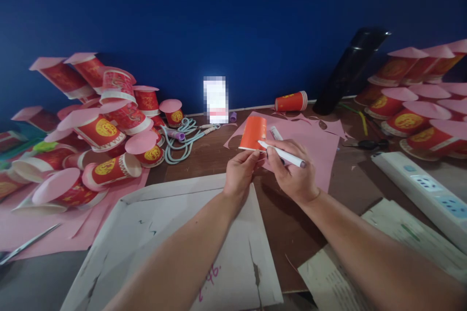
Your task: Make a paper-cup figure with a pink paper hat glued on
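Held upside down over the desk is an orange-red paper cup [253, 132], its white rim facing down. My left hand [239, 171] pinches that rim from below. In my right hand [296, 170] is a white marker [286, 155], gripped like a pen, with its tip at the cup's lower right side. Whether the tip touches the cup is too small to tell. Behind my right hand lies pink paper [321, 148] with cut-out edges, and a second white pen [276, 133] partly shows on it.
Red cups with pink paper tops are heaped at left [105, 126] and rowed at right [408, 119]. A cable [178, 143], a phone [216, 99], stacked cups [291, 101], a black flask [350, 70], a power strip [419, 189], scissors [31, 243] and a whitish board [175, 233] surround my arms.
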A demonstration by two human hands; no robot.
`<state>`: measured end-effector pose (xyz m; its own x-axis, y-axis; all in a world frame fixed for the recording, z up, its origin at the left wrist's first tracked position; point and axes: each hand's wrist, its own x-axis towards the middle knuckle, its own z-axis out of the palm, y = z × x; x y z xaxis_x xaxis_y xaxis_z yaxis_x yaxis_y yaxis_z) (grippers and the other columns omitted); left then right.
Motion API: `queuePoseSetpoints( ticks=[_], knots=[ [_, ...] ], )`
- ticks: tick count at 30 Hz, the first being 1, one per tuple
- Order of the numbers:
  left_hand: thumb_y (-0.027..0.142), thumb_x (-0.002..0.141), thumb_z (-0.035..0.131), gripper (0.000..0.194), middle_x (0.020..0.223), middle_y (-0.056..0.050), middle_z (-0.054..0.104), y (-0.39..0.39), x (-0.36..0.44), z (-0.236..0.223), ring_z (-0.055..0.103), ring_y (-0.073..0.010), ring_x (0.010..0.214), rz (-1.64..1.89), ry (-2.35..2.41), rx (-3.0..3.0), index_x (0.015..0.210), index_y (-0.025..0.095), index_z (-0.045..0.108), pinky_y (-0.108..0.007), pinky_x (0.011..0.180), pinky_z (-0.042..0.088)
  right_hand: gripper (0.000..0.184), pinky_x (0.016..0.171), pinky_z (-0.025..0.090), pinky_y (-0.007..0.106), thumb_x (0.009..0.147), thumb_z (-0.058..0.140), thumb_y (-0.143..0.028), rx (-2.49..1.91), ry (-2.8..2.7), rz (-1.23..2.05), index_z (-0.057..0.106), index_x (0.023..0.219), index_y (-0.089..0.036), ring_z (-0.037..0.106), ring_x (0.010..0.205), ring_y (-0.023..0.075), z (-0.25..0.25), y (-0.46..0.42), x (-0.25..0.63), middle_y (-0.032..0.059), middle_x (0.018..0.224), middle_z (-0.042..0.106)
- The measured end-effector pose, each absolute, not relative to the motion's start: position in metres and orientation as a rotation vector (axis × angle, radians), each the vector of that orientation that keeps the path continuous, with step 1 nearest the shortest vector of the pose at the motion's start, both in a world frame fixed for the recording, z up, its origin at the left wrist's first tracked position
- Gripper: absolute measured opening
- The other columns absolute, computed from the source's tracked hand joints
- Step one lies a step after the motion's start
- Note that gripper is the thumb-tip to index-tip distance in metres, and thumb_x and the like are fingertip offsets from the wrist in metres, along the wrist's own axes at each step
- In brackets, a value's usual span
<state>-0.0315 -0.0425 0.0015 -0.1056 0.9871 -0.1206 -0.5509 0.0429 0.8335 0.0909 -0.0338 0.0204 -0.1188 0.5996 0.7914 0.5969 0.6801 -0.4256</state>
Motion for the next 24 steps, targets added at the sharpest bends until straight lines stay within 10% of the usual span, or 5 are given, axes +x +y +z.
queuePoseSetpoints(
  ticks=[24],
  knots=[
    [0.037,0.063,0.079,0.024,0.071,-0.002,0.066,-0.0433,-0.0301,0.0021,0.060,-0.0098,0.067,1.439,0.934,0.648,0.074,0.016,0.073,-0.026,0.076,0.047,0.010,0.082,0.048,0.037,0.087,0.056,-0.023,-0.943,-1.795,-0.053,0.066,0.089,-0.021,0.065,0.079,0.0190,0.0262,-0.0364,0.0909,0.0046,0.083,0.073]
  ],
)
